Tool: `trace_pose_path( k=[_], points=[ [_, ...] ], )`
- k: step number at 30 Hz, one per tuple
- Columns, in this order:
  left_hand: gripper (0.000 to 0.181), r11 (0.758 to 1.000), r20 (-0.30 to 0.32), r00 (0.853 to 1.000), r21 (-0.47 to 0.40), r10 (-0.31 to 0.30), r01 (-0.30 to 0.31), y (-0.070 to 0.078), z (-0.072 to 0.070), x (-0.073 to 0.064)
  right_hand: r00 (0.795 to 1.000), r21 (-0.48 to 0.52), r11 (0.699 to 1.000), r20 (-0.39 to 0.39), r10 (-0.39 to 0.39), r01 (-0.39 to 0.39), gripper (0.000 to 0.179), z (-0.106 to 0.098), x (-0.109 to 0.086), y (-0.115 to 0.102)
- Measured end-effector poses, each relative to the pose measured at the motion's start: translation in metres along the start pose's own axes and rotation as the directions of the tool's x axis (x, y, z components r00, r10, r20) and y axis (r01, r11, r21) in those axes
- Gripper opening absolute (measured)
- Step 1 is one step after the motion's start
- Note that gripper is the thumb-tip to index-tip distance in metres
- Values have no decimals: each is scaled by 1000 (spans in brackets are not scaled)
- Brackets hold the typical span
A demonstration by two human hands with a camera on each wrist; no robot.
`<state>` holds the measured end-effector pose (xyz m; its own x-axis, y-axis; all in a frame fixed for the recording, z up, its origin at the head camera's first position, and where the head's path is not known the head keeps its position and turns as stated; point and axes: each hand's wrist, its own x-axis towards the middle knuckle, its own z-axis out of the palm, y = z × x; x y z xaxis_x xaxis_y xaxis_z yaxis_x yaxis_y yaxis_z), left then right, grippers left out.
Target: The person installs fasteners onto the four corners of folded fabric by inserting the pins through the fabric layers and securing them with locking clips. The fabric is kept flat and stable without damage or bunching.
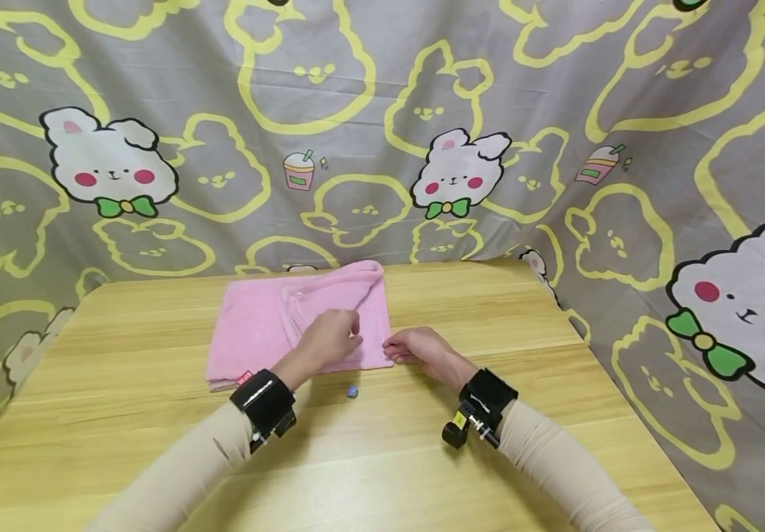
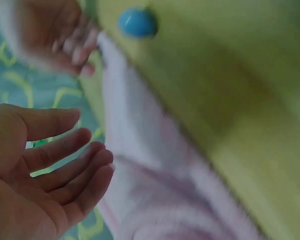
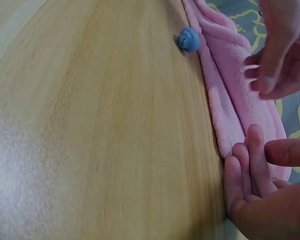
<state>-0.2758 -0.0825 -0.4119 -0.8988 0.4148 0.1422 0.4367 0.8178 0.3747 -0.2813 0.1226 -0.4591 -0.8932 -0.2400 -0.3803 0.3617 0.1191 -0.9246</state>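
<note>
A pink plush towel lies folded on the table, its far right part raised in a loose fold. Over its near right part hovers my left hand, palm inward and fingers loosely bent, with nothing held in the left wrist view. My right hand is at the towel's near right corner. Its nearly straight fingers touch the edge there, the thumb close to the index finger; no cloth shows between them. Just in front of the towel's near edge sits a small blue slitted ball, like a jingle bell.
The wood-grain table extends towards me and to both sides. A grey curtain with rabbit prints hangs behind and beside it. A red label sticks out at the towel's near left edge.
</note>
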Motion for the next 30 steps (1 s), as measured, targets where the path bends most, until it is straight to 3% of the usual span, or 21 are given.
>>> trace_pose_path(
  k=[5,7,13,20,26,30],
  points=[
    [27,998,127,992,49,19,-26,8,16,-6,1000,8,1000,-4,3,-3,31,0,-1,0],
    [33,996,140,990,75,29,-40,9,20,-7,1000,10,1000,-6,3,-3,30,0,-1,0],
    [36,995,85,996,95,35,-43,7,27,-10,1000,5,1000,1,-13,13,31,-3,1,1],
    [8,998,23,999,54,44,-45,3,31,-12,1000,8,1000,13,1,-2,31,-5,2,2],
    [17,999,2,1000,32,26,-26,3,33,-12,999,39,998,4,40,-40,31,-11,-2,-4],
    [18,1000,8,1000,2,-19,19,2,29,-10,998,22,999,-36,46,-45,31,-18,-5,-12]
  ],
)
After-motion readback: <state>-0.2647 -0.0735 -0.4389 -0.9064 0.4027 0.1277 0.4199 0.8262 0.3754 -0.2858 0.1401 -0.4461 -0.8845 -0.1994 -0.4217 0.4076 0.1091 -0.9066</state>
